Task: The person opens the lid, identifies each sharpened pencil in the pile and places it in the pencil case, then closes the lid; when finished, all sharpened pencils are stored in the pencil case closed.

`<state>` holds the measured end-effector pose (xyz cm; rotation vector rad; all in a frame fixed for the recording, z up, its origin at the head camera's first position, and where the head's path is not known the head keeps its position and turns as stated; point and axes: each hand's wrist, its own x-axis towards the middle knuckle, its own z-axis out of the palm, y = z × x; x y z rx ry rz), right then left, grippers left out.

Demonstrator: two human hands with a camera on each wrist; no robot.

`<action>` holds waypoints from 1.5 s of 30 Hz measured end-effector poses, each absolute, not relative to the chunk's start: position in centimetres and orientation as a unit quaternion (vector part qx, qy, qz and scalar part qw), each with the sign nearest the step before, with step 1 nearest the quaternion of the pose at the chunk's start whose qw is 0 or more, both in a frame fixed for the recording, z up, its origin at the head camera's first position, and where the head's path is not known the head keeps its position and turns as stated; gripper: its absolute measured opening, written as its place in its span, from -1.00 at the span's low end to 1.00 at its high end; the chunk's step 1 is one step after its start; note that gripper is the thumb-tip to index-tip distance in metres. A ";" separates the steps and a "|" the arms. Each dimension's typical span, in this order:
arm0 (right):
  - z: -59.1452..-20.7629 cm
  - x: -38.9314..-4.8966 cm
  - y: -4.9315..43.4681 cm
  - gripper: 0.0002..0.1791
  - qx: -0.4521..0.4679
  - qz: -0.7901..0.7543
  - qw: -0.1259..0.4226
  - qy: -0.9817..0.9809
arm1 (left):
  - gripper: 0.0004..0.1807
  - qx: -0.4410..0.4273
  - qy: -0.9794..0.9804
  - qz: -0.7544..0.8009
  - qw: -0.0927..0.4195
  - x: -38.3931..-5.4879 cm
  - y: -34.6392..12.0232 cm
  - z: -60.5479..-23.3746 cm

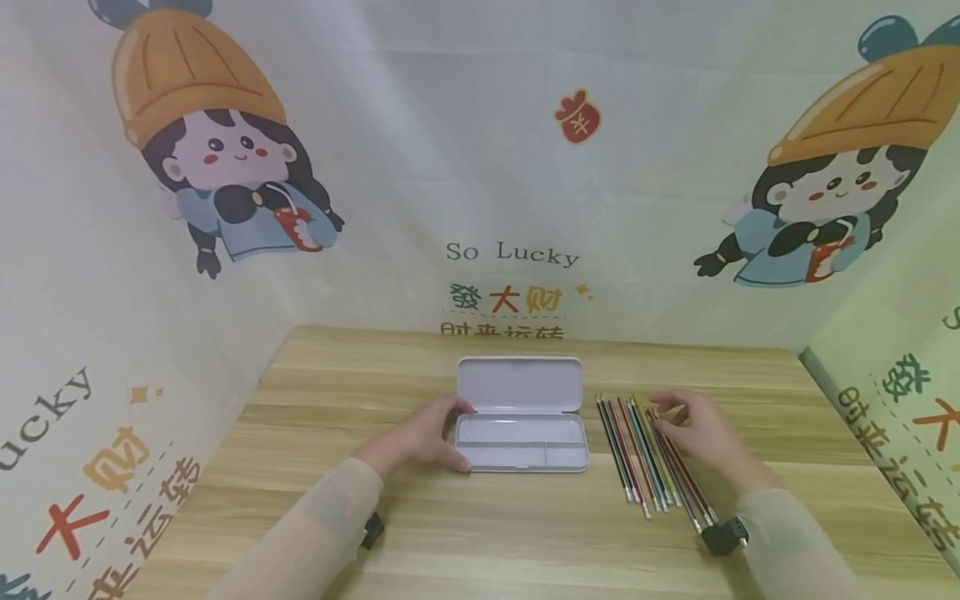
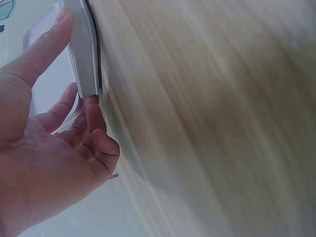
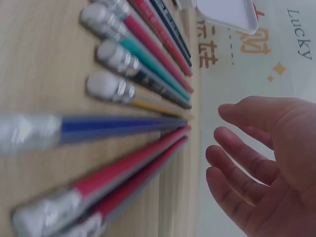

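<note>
A white pencil case (image 1: 498, 430) lies with its lid (image 1: 519, 385) raised at the back; its tray has several compartments, with nothing in them. My left hand (image 1: 422, 435) holds the case's left end, thumb at the front corner and fingers at the back corner. The left wrist view shows that hand (image 2: 52, 143) spanning the white side wall (image 2: 84, 54). Several eraser-tipped pencils (image 1: 638, 458) lie in a loose row right of the case. Over their far ends hovers my right hand (image 1: 699, 429); in the right wrist view its fingers (image 3: 240, 148) are apart with nothing between them.
The wooden table (image 1: 480, 533) reaches back to a printed cloth (image 1: 390, 167) that hangs behind and on both sides. A small black device (image 1: 724, 537) sits on the right wrist, and another black device (image 1: 372, 531) on the left.
</note>
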<state>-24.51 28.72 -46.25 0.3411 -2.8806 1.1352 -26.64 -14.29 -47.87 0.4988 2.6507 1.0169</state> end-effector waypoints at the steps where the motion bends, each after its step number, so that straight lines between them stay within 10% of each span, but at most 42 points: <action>1: -46.3 -24.5 29.0 -0.60 0.110 0.366 0.007 -0.924 | -0.09 0.172 0.911 0.351 0.129 -26.6 -14.3 -47.8; 45: -46.7 -23.5 31.5 -0.68 0.090 0.175 -0.014 -0.980 | -0.09 0.185 0.918 0.332 0.119 -26.6 -14.3 -47.9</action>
